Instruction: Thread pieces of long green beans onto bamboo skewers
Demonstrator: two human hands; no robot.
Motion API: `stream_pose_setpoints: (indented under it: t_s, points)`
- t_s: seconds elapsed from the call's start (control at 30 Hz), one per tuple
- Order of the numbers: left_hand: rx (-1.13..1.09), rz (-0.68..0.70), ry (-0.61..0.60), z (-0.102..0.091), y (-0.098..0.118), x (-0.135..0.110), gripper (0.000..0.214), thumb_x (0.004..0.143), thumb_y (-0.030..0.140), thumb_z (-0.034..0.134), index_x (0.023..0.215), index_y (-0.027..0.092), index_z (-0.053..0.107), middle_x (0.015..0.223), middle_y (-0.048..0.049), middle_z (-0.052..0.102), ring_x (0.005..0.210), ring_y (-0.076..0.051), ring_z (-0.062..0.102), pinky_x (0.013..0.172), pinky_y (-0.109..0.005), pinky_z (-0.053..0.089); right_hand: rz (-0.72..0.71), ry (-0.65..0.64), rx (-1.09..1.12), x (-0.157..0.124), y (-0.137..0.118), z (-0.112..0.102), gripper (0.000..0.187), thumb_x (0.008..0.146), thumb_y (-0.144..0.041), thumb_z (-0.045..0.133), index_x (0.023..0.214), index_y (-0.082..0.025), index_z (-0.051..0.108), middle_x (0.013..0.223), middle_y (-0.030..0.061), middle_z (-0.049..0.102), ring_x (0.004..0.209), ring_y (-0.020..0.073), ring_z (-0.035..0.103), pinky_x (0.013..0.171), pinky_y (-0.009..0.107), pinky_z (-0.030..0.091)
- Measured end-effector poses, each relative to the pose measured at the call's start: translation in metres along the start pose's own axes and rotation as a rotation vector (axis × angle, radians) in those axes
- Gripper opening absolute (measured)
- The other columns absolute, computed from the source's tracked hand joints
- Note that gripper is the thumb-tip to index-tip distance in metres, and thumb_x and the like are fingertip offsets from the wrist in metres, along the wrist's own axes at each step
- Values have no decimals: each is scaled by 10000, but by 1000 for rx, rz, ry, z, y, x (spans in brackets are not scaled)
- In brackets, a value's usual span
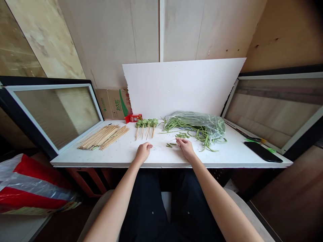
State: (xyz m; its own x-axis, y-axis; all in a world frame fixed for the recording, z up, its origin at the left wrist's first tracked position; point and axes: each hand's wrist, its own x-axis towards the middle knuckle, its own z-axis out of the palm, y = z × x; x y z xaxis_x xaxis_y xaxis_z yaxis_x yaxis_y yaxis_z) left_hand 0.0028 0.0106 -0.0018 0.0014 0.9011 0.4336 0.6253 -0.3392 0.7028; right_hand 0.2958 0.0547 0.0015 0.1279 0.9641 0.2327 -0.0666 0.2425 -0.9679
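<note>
Head view, clock centred on white tabletop (161,159): long green beans (179,124), partly inside clear plastic bag (214,125), lay at two o'clock; bamboo skewers (101,137) at nine; black smartphone (262,152) at three; bean-loaded skewers (146,123) at ten. Left hand (142,153) at eight, fingers curled; right hand (186,148) at four, fingers bunched; could not tell how tightly, or what either held. Cut bean pieces (182,135) lay beside right hand.

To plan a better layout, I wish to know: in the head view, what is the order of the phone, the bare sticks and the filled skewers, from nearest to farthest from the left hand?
1. Filled skewers: just beyond the left hand.
2. Bare sticks: to its left.
3. Phone: at the far right.
</note>
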Motion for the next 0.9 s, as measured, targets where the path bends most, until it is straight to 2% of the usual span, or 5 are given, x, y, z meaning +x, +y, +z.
stream_pose_setpoints:
  t_s: [0.23, 0.43, 0.57, 0.7, 0.9]
  points:
    - [-60, -9, 49, 0, -4, 3, 188, 944, 338, 668, 937, 178, 766, 969, -97, 801, 895, -213, 734, 835, -311, 563, 20, 61, 29, 0, 1, -1, 633, 628, -766, 860, 845, -174, 807, 857, 110, 759, 799, 251, 633, 720, 369, 481]
    - [-21, -25, 34, 0, -10, 4, 260, 958, 334, 605, 822, 173, 757, 738, -63, 750, 705, -213, 679, 722, -323, 528, 10, 1, 35, -4, -1, 0, 592, 656, -715, 873, 883, -171, 823, 929, 104, 789, 866, 248, 647, 772, 349, 475]
    - [-15, -1, 38, 3, -7, 3, 242, 969, 322, 584, 871, 182, 754, 865, -80, 784, 808, -223, 705, 767, -323, 526, 20, 24, 43, -2, 2, 0, 565, 675, -704, 858, 851, -169, 807, 927, 101, 785, 880, 247, 653, 761, 336, 473]
    - [-20, 25, 35, 2, -4, 1, 159, 912, 328, 686, 877, 186, 748, 929, -76, 786, 836, -209, 708, 782, -305, 531, 30, 67, 59, 2, 7, -1, 556, 699, -697, 838, 865, -168, 795, 923, 100, 773, 867, 242, 650, 741, 331, 475]
    - [31, -4, 32, -1, -5, 1, 201, 935, 253, 597, 848, 177, 762, 789, -60, 763, 745, -207, 683, 751, -315, 505, 13, 10, 57, 0, 4, -3, 553, 712, -677, 848, 957, -181, 828, 989, 102, 790, 931, 259, 663, 777, 340, 486]
